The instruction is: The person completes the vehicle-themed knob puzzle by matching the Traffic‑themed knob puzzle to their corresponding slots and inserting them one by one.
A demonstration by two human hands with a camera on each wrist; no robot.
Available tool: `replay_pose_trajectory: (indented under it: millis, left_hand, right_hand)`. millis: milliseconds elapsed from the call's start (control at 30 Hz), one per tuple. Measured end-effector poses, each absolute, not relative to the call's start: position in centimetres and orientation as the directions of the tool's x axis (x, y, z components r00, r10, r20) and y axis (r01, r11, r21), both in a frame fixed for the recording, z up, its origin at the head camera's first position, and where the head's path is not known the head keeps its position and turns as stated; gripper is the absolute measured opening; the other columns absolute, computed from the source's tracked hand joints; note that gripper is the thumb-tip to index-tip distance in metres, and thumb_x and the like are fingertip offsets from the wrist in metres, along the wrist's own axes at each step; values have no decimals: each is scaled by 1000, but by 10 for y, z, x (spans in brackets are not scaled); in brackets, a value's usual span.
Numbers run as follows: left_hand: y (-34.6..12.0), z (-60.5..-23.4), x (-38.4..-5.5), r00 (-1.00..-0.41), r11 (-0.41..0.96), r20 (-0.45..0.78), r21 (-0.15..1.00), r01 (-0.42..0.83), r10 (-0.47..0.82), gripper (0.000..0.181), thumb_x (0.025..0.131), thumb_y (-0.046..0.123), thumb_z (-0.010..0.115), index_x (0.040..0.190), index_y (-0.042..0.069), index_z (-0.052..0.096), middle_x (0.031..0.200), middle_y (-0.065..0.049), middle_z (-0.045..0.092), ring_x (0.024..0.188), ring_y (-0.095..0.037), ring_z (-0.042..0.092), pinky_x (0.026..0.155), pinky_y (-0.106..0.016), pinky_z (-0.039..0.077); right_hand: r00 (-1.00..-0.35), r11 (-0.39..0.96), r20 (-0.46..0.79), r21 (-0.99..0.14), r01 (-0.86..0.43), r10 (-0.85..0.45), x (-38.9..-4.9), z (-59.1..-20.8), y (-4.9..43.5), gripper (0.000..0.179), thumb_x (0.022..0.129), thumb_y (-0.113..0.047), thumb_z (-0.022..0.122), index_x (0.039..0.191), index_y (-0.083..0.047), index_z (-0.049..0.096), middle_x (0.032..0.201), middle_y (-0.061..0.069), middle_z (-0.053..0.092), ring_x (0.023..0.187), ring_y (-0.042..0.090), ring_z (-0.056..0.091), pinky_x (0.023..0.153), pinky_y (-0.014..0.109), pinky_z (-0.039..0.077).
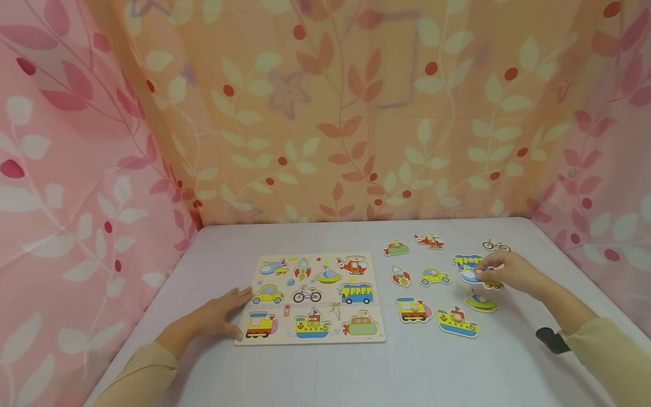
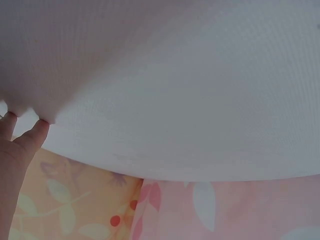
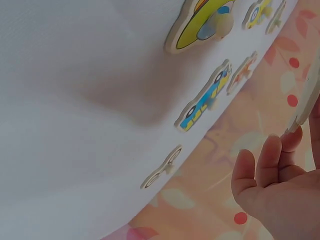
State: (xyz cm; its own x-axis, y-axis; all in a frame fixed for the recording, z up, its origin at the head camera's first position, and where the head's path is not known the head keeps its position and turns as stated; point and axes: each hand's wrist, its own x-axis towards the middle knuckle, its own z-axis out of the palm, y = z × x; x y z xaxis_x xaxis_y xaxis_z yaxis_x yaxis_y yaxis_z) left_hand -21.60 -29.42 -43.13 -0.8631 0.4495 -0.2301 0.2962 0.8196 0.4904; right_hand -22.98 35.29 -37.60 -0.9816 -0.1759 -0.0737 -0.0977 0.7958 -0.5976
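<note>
The left hand (image 1: 218,314) rests at the nine o'clock edge of the puzzle board (image 1: 315,306), its fingers relaxed and apart, touching the wood but, as far as I can see from here, grasping nothing. The board lies flat on the pale-covered table (image 1: 356,376). At the board's two to three o'clock I find loose pieces: a submarine (image 1: 399,249), a rocket (image 1: 396,273) and a train (image 1: 407,310) in one column, then a helicopter (image 1: 432,243), a car (image 1: 429,278), a ship (image 1: 452,325) and a bus (image 1: 460,262). Next comes the airplane piece (image 1: 468,276), raised off the table, pinched between the thumb and fingers of the right hand (image 1: 511,274). In my head view, a flying saucer (image 1: 483,306) lies at the airplane's five o'clock, a bicycle (image 1: 491,246) at one.
</note>
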Motion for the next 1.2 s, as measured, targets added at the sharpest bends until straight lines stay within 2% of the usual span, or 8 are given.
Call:
replay_pose_trajectory:
  millis: [200,400,600,833,1067,1200]
  left_hand:
    - [-295,-432,-216,-865,821,-224,487,299,448,99,68,42,84,149,8,38,157,-12,30,143,-46,14,106,-71,16]
    - [-295,-434,-216,-865,824,-231,484,295,446,99,68,42,84,150,9,38,157,-11,29,143,-46,14,106,-71,16]
    - [-295,-433,-216,-870,828,-238,488,277,431,100,68,42,84,150,10,38,157,-11,29,143,-45,13,106,-71,16]
    - [-294,-433,-216,-874,837,-245,476,270,421,100,68,43,84,150,11,38,157,-11,29,144,-45,14,106,-71,17]
    - [-292,-432,-216,-878,838,-235,473,272,418,99,69,43,84,150,12,37,157,-8,30,144,-42,14,107,-70,17]
    - [-292,-432,-214,-879,839,-241,476,263,412,99,68,42,84,150,12,38,157,-9,30,144,-43,14,107,-70,17]
  right_hand:
    - [-979,786,-25,-601,-145,-200,-231,-376,345,25,86,-24,75,97,-2,70,95,9,60,93,29,50,66,33,44]
    - [-978,786,-16,-598,-157,-208,-230,-376,336,23,86,-26,75,95,-5,71,101,11,62,97,32,53,70,37,48]
    - [-970,782,35,-585,-216,-242,-232,-376,327,20,85,-23,76,92,-5,73,97,8,63,94,30,54,74,42,48]
    - [-972,767,19,-610,-198,-236,-232,-375,315,22,86,-26,75,93,-5,72,100,9,60,95,29,53,75,39,47]
    - [-974,752,10,-633,-183,-228,-234,-372,299,23,86,-26,75,96,-5,72,104,12,60,98,32,54,81,47,49]
    - [-975,748,-20,-645,-156,-220,-238,-373,291,25,88,-27,74,100,-5,71,106,11,60,96,30,55,82,45,50]
